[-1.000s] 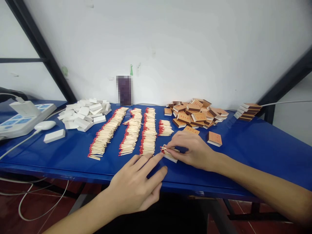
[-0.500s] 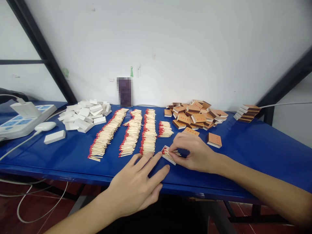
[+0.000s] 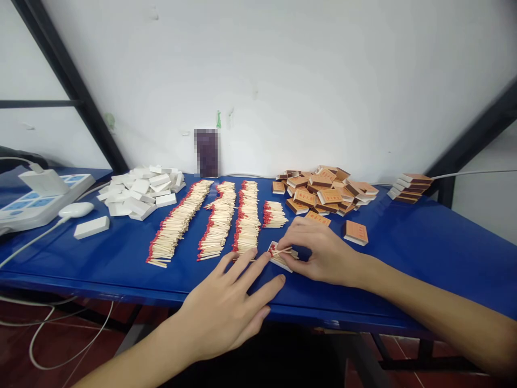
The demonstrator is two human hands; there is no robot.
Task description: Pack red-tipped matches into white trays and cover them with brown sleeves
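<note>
A small white matchbox tray (image 3: 278,255) holding several red-tipped matches lies near the front of the blue table (image 3: 424,242). My right hand (image 3: 319,250) rests over its right side, thumb and fingers pinched on the matches in it. My left hand (image 3: 230,307) lies flat with fingers spread, fingertips touching the tray's left end and the near end of a match row. Rows of loose matches (image 3: 218,218) run back across the table, with a small bundle of matches (image 3: 273,213) behind the tray.
A heap of white inner trays (image 3: 139,191) sits at the back left, one loose tray (image 3: 91,227) nearer. Orange matchbox sleeves (image 3: 325,189) are piled at the back right, one sleeve (image 3: 356,231) loose, a stack (image 3: 410,185) at the far right. A power strip (image 3: 38,196) and cable lie at left.
My left hand has slid slightly forward, its fingertips now against the tray. My right hand's fingers have shifted a little over the matches in the tray.
</note>
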